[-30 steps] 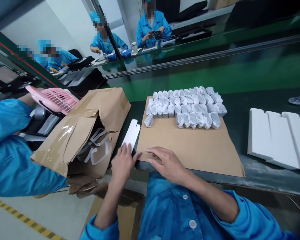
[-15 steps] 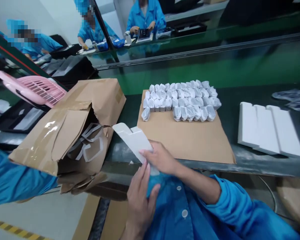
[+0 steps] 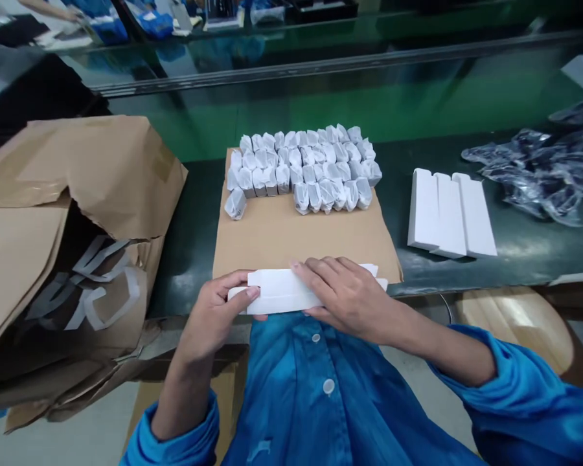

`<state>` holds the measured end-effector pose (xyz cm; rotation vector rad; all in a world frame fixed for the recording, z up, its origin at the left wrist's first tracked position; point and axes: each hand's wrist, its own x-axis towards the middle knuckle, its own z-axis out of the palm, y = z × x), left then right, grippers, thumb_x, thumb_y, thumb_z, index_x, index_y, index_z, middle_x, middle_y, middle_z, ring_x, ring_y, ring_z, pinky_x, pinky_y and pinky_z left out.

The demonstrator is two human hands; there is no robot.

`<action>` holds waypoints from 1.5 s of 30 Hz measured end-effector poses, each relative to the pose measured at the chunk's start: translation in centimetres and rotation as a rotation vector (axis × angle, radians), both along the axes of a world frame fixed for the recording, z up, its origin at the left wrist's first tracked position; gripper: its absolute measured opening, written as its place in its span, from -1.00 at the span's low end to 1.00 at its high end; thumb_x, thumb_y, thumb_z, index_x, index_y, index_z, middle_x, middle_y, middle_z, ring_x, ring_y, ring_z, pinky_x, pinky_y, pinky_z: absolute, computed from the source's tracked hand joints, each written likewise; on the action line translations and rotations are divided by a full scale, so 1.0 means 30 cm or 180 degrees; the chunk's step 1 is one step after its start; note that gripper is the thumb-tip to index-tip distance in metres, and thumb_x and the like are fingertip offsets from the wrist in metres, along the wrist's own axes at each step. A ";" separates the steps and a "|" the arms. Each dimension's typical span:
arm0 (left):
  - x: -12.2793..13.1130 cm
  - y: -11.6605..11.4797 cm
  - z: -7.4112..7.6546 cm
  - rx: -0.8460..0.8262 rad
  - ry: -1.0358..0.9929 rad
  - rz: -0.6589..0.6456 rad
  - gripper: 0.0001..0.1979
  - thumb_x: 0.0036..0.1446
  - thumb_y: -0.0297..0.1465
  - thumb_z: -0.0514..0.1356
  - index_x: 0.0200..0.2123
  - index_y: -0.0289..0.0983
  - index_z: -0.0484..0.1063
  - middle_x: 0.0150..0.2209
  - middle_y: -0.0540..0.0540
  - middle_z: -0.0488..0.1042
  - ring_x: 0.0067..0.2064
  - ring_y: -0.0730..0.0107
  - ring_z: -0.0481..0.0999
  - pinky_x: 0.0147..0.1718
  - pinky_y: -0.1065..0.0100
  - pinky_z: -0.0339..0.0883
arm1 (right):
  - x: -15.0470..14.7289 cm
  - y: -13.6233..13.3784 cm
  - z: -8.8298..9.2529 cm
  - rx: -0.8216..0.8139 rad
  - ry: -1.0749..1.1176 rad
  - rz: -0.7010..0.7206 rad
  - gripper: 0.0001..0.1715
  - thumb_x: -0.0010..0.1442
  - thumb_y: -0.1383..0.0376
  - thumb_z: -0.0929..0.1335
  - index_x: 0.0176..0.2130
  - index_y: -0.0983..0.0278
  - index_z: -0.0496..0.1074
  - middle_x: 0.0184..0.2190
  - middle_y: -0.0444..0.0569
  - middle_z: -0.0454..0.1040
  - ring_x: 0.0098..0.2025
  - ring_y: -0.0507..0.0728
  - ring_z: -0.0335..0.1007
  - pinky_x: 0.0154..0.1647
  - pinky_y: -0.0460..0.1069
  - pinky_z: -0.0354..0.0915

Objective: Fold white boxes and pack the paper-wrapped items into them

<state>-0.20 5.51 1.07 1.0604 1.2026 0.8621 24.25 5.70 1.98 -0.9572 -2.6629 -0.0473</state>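
Head view, from where I sit: a dark green belt (image 3: 418,110) runs across the whole width, with the person's blue sleeves coming in at the bottom. On the left lies the biggest item, a torn brown cardboard box (image 3: 102,168), tipped on its side with its mouth toward me and white strips (image 3: 102,291) spilling out of the opening. At centre, a flat cardboard sheet (image 3: 296,236) lies on the belt, its near edge at the belt's rim. Far right I see a heap of dark crumpled plastic bags (image 3: 539,168). Between that heap and the sheet lie flat white cartons (image 3: 447,213), side by side and overlapping. On the far half of the sheet, small white wrapped packets (image 3: 301,171) stand in tight rows, one of them apart at the left corner.

The white carton (image 3: 276,298) in hand is long and flat, held crosswise at the sheet's near edge, just above the person's chest. The left hand (image 3: 214,320) pinches its left end between thumb and fingers. The right hand (image 3: 350,294) covers its right half, fingers folded over the top face and closed on it; I cannot see that thumb.
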 end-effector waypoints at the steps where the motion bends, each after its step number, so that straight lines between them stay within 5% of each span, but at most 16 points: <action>1: -0.009 0.006 0.006 0.0004 0.0127 -0.0231 -0.66 0.05 -0.19 0.36 -0.15 -0.27 0.63 -0.41 -0.11 0.60 -0.48 0.31 0.56 -0.54 0.34 0.50 | 0.015 0.008 -0.002 -0.0036 0.0049 0.0120 -0.28 0.33 0.14 0.33 0.29 0.53 0.17 0.03 0.31 0.48 -0.04 0.34 0.43 -0.09 0.18 0.40; 7: 0.005 0.037 0.021 0.0740 0.0978 -0.0527 -0.74 0.07 -0.29 0.33 -0.16 -0.21 0.64 -0.43 -0.05 0.61 -0.50 0.40 0.55 -0.55 0.46 0.45 | 0.072 0.061 0.008 -0.0270 0.0142 0.0342 -0.40 0.36 0.26 0.27 0.28 0.52 0.21 0.07 0.30 0.47 0.01 0.32 0.43 -0.04 0.19 0.40; 14: 0.030 0.070 0.010 0.0800 0.1256 0.0022 -0.90 -0.02 -0.47 0.29 -0.41 -0.22 0.62 -0.44 -0.01 0.62 -0.50 0.42 0.55 -0.60 0.49 0.40 | 0.072 0.051 0.000 0.0305 -0.0122 0.0168 -0.59 0.37 0.45 0.18 0.13 0.47 0.37 -0.04 0.20 0.56 -0.07 0.27 0.51 -0.12 0.12 0.45; 17: 0.045 0.040 0.021 0.1361 0.0695 0.0823 -0.75 0.12 -0.37 0.30 -0.10 -0.15 0.57 -0.37 0.01 0.63 -0.48 0.40 0.57 -0.52 0.40 0.49 | 0.075 0.081 -0.011 0.0452 0.0324 -0.0500 -0.58 0.37 0.33 0.27 0.14 0.51 0.33 -0.08 0.26 0.57 -0.13 0.28 0.54 -0.17 0.11 0.46; 20: 0.135 -0.025 0.004 0.2140 0.0196 0.1547 -0.55 0.28 -0.15 0.17 0.20 -0.09 0.36 -0.06 -0.10 0.60 -0.12 0.23 0.64 -0.16 0.18 0.57 | 0.024 0.094 -0.038 0.0885 0.0799 -0.1360 -0.40 0.35 0.24 0.31 0.25 0.52 0.20 -0.08 0.32 0.56 -0.16 0.33 0.55 -0.22 0.14 0.46; 24: 0.266 -0.048 -0.054 0.1794 0.0228 0.1167 -0.06 0.18 0.07 0.18 0.45 -0.12 -0.19 0.34 -0.31 0.23 0.23 0.05 0.43 0.07 0.14 0.45 | -0.084 0.040 -0.070 0.0631 0.0958 -0.0887 -0.26 0.34 0.33 0.27 0.39 0.48 -0.03 0.04 0.35 0.51 -0.04 0.36 0.52 -0.14 0.18 0.47; 27: 0.260 -0.003 -0.075 0.1459 0.0635 0.1464 -0.05 0.11 0.02 0.28 0.41 -0.21 -0.07 0.27 -0.32 0.32 0.21 0.05 0.44 0.08 0.18 0.42 | -0.095 0.021 -0.045 -0.0733 0.1241 -0.0085 -0.18 0.34 0.11 0.33 0.40 0.36 0.01 0.19 0.27 0.40 0.15 0.32 0.43 0.05 0.18 0.46; 30: 0.211 0.027 -0.071 0.1463 0.0909 0.1398 -0.09 0.03 -0.05 0.36 0.34 -0.21 0.07 0.26 -0.28 0.32 0.22 0.02 0.42 0.10 0.18 0.39 | -0.069 0.068 0.008 -0.1633 0.2023 -0.0168 -0.22 0.31 0.04 0.37 0.36 0.23 0.12 0.10 0.09 0.47 0.03 0.16 0.48 -0.01 0.06 0.48; 35: 0.170 0.016 -0.065 0.1678 0.0860 0.1005 -0.06 -0.07 -0.11 0.43 0.32 -0.11 0.10 0.28 -0.22 0.26 0.21 0.04 0.41 0.07 0.20 0.41 | -0.084 0.150 0.041 -0.1481 0.2512 0.0168 -0.57 0.34 0.18 0.37 0.13 0.31 0.41 -0.13 0.02 0.54 -0.20 0.06 0.46 -0.14 -0.03 0.43; 40: 0.117 0.016 -0.077 0.2087 0.0800 0.0625 -0.37 -0.09 -0.14 0.44 0.03 -0.15 0.34 -0.08 -0.06 0.44 -0.13 0.28 0.55 -0.20 0.33 0.48 | -0.104 0.125 0.029 -0.1426 0.2529 0.0445 -0.66 0.30 0.22 0.40 0.03 0.32 0.51 -0.14 0.03 0.59 -0.17 0.06 0.53 -0.15 -0.06 0.46; 45: 0.095 0.026 -0.069 0.2386 0.1052 0.0206 -0.51 -0.04 -0.33 0.41 -0.04 -0.14 0.33 -0.12 -0.04 0.41 -0.18 0.33 0.53 -0.27 0.36 0.45 | -0.056 0.118 0.056 -0.1013 0.2928 -0.0323 -0.77 0.33 0.30 0.37 -0.07 0.33 0.56 -0.17 0.03 0.62 -0.11 0.08 0.55 -0.05 -0.03 0.46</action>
